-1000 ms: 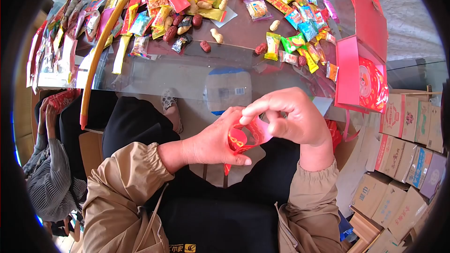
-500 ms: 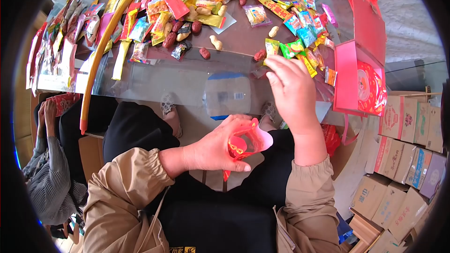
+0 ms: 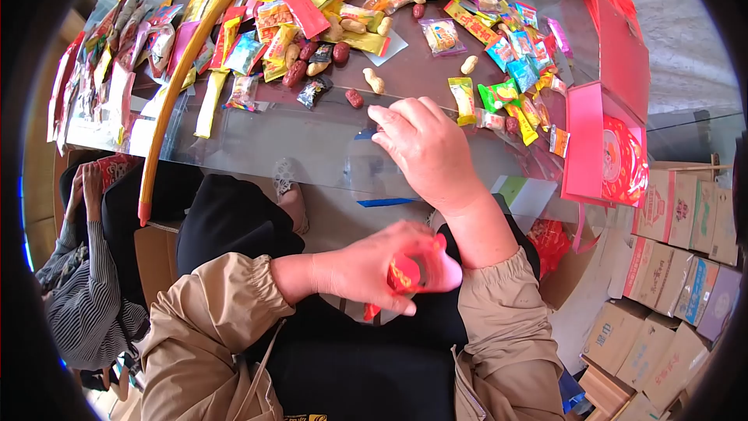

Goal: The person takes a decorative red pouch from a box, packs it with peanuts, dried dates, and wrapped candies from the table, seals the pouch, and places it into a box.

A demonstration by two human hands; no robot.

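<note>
My left hand [image 3: 362,265] is wrapped round a small red and pink pouch [image 3: 425,269], slightly blurred, with its mouth open to the right. Over the near edge of the table, my right hand [image 3: 425,144] is closed, fingertips pinched together; what they hold, if anything, is hidden. Just beyond its fingertips lie a red date [image 3: 354,98] and a peanut in its shell [image 3: 374,80]. To its right are a yellow-wrapped sweet [image 3: 462,101] and a green-wrapped sweet [image 3: 499,95].
Heaped wrapped sweets [image 3: 327,15] cover the glass-topped table [image 3: 265,129]. A curved yellow rod [image 3: 175,82] crosses its left part. An open red box [image 3: 584,140] stands at the right edge, cartons [image 3: 654,265] beyond it. Another person [image 3: 89,288] sits at the left.
My right hand went from the pouch out to the table, then left towards the red date. My left hand, still round the pouch, has moved slightly down and right.
</note>
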